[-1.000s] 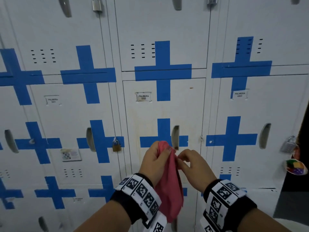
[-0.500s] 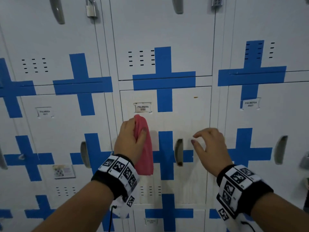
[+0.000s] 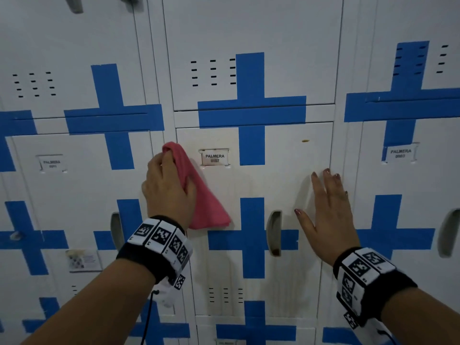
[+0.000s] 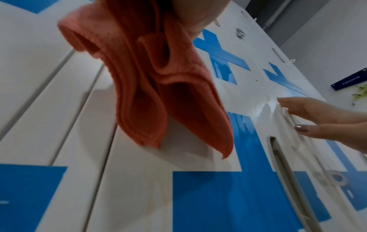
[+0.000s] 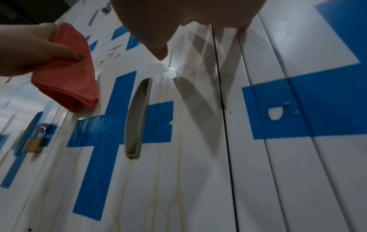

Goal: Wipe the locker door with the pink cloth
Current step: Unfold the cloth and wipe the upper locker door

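Step in hand: the start of the wipe, by my reading; the cloth is raised to the door's upper left corner, with most of the panel below looking not yet wiped.

Door: the cream-white metal locker door (image 3: 278, 185) with blue tape crosses and a white name label (image 3: 214, 157) fills the middle of the head view; faint yellowish run marks streak its lower half, and a small brownish spot (image 3: 305, 140) sits at about 1 o'clock from the door's centre.

Cloth: the bunched pink ribbed cloth (image 3: 196, 192) is at about 10 o'clock on the door, just left of the label; its loose end hangs down toward the blue cross (image 3: 252, 235). The left wrist view shows the hanging folds off the metal; whether the gripped top touches the door I cannot tell.

Left hand: the left hand (image 3: 168, 188) has fingers and thumb curled round the cloth's upper part, clamping it.

Right hand: the right hand (image 3: 326, 215) is spread flat, fingers straight, holding nothing, at about 3 o'clock on the door beside the grey recessed handle slot (image 3: 273, 232); it appears to brace the door.

Next move: likely pressing the cloth flat and sweeping toward 3 o'clock past the label, then working downward over the streaks.

Caution: a loose bunch wipes a narrow path; spreading it would cover more.
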`<state>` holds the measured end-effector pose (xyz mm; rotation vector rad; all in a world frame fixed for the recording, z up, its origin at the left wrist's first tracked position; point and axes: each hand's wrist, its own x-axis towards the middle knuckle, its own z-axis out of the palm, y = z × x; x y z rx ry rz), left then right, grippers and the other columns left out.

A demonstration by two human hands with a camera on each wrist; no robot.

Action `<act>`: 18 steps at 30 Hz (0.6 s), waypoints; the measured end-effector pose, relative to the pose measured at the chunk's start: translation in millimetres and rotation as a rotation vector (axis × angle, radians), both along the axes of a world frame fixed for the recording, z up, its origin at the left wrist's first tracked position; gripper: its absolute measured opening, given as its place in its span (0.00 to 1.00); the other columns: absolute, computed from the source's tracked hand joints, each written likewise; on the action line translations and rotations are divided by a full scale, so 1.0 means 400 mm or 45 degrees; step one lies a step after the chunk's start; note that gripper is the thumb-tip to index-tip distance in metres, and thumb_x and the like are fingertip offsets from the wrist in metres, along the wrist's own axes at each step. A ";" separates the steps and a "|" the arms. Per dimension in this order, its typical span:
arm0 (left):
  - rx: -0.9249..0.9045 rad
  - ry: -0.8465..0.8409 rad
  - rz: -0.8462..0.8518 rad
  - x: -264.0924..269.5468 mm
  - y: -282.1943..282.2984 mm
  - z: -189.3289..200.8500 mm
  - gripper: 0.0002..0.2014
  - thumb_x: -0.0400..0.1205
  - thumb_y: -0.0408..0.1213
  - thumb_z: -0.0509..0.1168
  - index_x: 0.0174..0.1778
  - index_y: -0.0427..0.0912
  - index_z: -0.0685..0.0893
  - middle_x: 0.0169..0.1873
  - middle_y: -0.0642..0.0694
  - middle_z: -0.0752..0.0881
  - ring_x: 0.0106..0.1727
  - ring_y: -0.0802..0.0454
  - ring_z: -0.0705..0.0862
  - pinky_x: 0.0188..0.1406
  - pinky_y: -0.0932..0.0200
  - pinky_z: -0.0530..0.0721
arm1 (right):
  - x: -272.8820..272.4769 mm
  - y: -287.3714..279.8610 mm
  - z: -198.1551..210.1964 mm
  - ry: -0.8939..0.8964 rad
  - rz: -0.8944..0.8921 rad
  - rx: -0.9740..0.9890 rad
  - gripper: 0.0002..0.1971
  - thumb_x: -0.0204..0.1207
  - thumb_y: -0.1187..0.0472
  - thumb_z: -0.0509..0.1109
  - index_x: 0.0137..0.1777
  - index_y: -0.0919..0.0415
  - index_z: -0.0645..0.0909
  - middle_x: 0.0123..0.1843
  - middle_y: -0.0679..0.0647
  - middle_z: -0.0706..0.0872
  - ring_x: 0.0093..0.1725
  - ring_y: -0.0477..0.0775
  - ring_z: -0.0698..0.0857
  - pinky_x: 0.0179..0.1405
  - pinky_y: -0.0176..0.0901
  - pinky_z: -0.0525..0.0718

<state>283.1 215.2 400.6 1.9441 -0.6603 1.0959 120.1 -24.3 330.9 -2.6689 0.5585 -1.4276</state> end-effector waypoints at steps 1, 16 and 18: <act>0.024 -0.013 0.034 0.006 -0.001 0.003 0.29 0.78 0.35 0.65 0.75 0.35 0.66 0.71 0.35 0.69 0.66 0.36 0.73 0.66 0.39 0.68 | 0.005 -0.001 -0.002 -0.001 -0.001 0.007 0.38 0.80 0.47 0.58 0.83 0.53 0.40 0.84 0.52 0.38 0.82 0.50 0.36 0.80 0.55 0.42; -0.118 -0.048 -0.218 0.043 -0.083 0.005 0.30 0.82 0.29 0.57 0.81 0.42 0.56 0.83 0.47 0.51 0.81 0.52 0.45 0.81 0.46 0.42 | 0.027 -0.020 -0.022 0.055 -0.097 -0.032 0.34 0.81 0.49 0.47 0.82 0.53 0.33 0.82 0.48 0.29 0.81 0.51 0.32 0.79 0.54 0.39; -0.192 -0.039 -0.293 0.039 -0.083 0.001 0.31 0.81 0.28 0.58 0.80 0.47 0.56 0.81 0.55 0.49 0.77 0.62 0.43 0.81 0.47 0.41 | 0.027 -0.020 -0.023 0.060 -0.099 -0.036 0.34 0.81 0.48 0.46 0.82 0.53 0.34 0.83 0.49 0.30 0.82 0.51 0.33 0.79 0.55 0.39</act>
